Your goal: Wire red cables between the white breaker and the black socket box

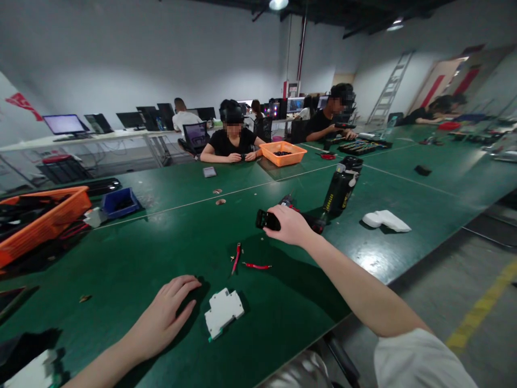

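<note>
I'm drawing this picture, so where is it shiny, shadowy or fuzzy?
In the head view, a white glare shines on the green table near its right edge; in the head view, a dark shadow spreads on the table beneath the right forearm; also in the head view, the ceiling lamp glows nearly white, and the people at the far right look smeary.

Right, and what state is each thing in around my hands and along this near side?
Left hand, open, palm down
Right hand, closed around the small black object
Small black object, held
White block-shaped module with green ends, lying flat
Two short red wires, loose, apart
Orange plastic basket, holding black items
Blue plastic bin, holding dark items
</note>
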`<action>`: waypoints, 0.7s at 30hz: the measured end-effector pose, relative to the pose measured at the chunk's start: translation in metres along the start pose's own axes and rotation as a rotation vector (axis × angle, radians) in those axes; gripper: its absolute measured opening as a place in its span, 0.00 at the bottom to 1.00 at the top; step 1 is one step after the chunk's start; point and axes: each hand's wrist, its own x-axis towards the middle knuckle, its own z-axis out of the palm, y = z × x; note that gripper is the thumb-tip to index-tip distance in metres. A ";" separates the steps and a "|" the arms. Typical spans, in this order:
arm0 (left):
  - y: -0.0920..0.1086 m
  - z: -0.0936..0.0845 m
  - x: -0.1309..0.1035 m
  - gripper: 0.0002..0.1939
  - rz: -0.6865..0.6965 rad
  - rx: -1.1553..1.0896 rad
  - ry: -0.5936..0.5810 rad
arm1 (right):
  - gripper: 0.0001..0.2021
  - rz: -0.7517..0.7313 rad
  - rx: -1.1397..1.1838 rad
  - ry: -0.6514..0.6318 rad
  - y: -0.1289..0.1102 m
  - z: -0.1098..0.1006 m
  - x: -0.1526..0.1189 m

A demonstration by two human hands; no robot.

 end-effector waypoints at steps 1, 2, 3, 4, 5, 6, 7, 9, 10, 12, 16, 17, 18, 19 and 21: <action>0.000 0.000 0.000 0.16 -0.003 0.000 -0.003 | 0.19 0.011 0.028 0.016 -0.001 0.001 -0.001; 0.000 -0.001 0.001 0.16 -0.006 0.000 -0.006 | 0.21 0.021 0.052 0.018 -0.002 0.003 -0.002; 0.001 -0.001 0.001 0.16 -0.011 -0.001 -0.010 | 0.23 0.027 0.070 0.007 -0.004 0.005 -0.003; 0.001 -0.001 0.001 0.16 -0.014 -0.002 -0.014 | 0.24 0.027 0.083 -0.010 -0.006 0.007 -0.004; 0.001 -0.001 0.001 0.16 -0.018 -0.002 -0.018 | 0.25 0.014 0.092 -0.026 -0.007 0.010 -0.005; 0.000 -0.001 0.000 0.17 -0.020 -0.002 -0.024 | 0.25 -0.013 0.098 -0.038 -0.009 0.012 -0.005; 0.000 -0.001 0.000 0.17 -0.021 -0.002 -0.029 | 0.25 -0.046 0.104 -0.042 -0.010 0.015 -0.006; 0.000 0.000 0.000 0.17 -0.018 -0.001 -0.030 | 0.23 -0.105 0.119 -0.040 -0.011 0.019 -0.006; 0.000 0.000 0.000 0.17 -0.014 -0.001 -0.027 | 0.22 -0.118 0.128 -0.036 -0.011 0.020 -0.006; 0.000 0.000 0.000 0.17 -0.005 -0.003 -0.017 | 0.22 -0.108 0.152 -0.029 -0.009 0.023 -0.005; 0.002 -0.001 0.000 0.16 -0.006 0.002 -0.011 | 0.21 -0.030 0.175 -0.010 -0.004 0.028 -0.004; 0.003 -0.002 0.000 0.17 -0.007 0.004 -0.013 | 0.21 0.002 0.162 -0.008 -0.002 0.030 -0.004; 0.003 -0.002 0.000 0.17 -0.009 0.005 -0.015 | 0.20 0.038 0.144 -0.009 -0.001 0.032 -0.005; 0.004 -0.003 0.000 0.17 -0.010 0.005 -0.016 | 0.19 0.074 0.125 -0.012 0.000 0.034 -0.005; 0.004 -0.003 0.000 0.17 -0.015 0.007 -0.015 | 0.19 0.144 0.097 -0.012 0.000 0.039 -0.006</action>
